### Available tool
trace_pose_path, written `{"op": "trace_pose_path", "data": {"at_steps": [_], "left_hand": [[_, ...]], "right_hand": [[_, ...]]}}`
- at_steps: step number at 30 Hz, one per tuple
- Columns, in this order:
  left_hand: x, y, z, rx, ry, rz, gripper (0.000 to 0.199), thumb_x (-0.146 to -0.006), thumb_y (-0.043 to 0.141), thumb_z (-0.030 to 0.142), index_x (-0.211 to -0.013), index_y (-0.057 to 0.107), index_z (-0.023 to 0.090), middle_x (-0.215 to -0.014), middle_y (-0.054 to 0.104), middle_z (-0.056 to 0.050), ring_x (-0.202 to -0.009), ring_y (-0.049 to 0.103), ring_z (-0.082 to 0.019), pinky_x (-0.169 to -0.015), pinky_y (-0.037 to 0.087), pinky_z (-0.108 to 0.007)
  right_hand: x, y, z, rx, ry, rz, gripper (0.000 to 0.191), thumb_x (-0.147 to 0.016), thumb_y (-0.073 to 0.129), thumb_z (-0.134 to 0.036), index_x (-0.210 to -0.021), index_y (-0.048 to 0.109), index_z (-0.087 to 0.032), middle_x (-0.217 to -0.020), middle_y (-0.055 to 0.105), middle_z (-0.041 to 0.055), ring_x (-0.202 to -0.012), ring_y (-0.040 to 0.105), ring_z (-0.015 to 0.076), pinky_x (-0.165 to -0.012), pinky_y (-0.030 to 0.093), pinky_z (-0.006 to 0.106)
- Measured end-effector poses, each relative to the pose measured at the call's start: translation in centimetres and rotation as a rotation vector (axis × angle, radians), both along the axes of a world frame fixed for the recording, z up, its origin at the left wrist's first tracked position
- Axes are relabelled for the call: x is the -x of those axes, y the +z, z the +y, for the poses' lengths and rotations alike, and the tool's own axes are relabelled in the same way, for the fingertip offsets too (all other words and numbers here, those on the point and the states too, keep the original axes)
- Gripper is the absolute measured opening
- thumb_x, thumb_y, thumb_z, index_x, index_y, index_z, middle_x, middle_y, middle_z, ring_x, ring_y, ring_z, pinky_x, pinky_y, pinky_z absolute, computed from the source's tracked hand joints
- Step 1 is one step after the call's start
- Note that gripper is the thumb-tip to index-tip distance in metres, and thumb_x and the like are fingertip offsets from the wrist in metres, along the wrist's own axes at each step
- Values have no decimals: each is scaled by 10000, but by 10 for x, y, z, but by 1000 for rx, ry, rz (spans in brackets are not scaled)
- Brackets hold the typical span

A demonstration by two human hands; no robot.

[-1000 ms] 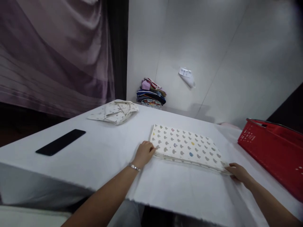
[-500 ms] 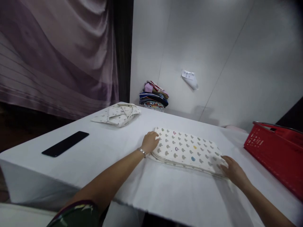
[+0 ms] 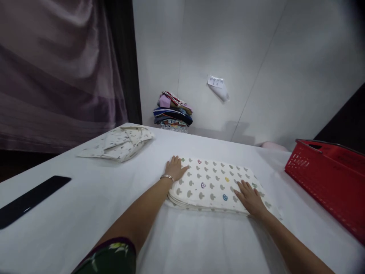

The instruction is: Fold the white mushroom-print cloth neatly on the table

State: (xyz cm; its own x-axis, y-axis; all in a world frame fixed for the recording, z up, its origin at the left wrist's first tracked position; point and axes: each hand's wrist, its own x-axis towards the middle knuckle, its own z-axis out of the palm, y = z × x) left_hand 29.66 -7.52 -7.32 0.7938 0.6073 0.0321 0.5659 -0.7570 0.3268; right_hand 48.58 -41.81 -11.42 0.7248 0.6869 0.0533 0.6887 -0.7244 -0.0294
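Observation:
A folded white cloth (image 3: 212,186) with grey and a few coloured mushroom prints lies flat on the white table, several layers thick. My left hand (image 3: 176,168), with a silver bracelet at the wrist, rests on the cloth's left end, fingers spread. On the right part of the cloth my right hand (image 3: 251,197) lies flat, palm down and fingers apart. Farther left sits a second printed white cloth (image 3: 121,143), loosely folded.
A black flat slab (image 3: 31,198) lies at the table's left. To the right stands a red plastic basket (image 3: 325,182) with a handle. Folded clothes (image 3: 173,113) are piled against the back wall, where a paper label (image 3: 216,83) hangs. A purple curtain (image 3: 54,68) covers the left side.
My right hand has moved from the cloth's right edge inward onto its top. My left hand has shifted up onto the left end, fingers wider. The view has turned slightly right.

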Motion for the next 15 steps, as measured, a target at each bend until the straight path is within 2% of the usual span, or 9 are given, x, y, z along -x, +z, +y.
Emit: {"op": "trace_pose_path", "data": {"at_steps": [4,9,12,15], "left_hand": [[-1,1,0,-29,13,30,718,-834,234,623,-1384,332,170,-1522,156,-113,-1397,75,-301,-1071,158,-562],[-5,-2,4,-62,38,36,756,-809,214,656,-1388,340,186,-1524,166,-72,-1391,64,-335,-1061,164,-589],[-5,-2,5,-64,54,42,756,-799,212,663,-1387,343,208,-1523,174,-53,-1373,120,-365,-1031,206,-608],[-5,-1,5,-80,55,36,729,-794,230,656,-1375,363,235,-1517,200,-44,-1335,221,-380,-1013,230,-609]], "right_hand": [[7,21,7,31,-27,118,570,-915,253,-498,-1423,290,-242,-1503,225,74,-1382,157,244,-1078,181,501],[-10,53,47,30,-10,131,604,-922,216,-510,-1445,229,-209,-1530,101,71,-1399,37,221,-1090,99,465],[-36,57,70,39,-8,113,632,-918,209,-535,-1453,198,-198,-1533,86,62,-1400,4,200,-1095,47,428],[-60,50,80,64,-90,153,662,-911,188,-558,-1454,185,-180,-1530,104,65,-1398,26,205,-1092,42,437]]}}
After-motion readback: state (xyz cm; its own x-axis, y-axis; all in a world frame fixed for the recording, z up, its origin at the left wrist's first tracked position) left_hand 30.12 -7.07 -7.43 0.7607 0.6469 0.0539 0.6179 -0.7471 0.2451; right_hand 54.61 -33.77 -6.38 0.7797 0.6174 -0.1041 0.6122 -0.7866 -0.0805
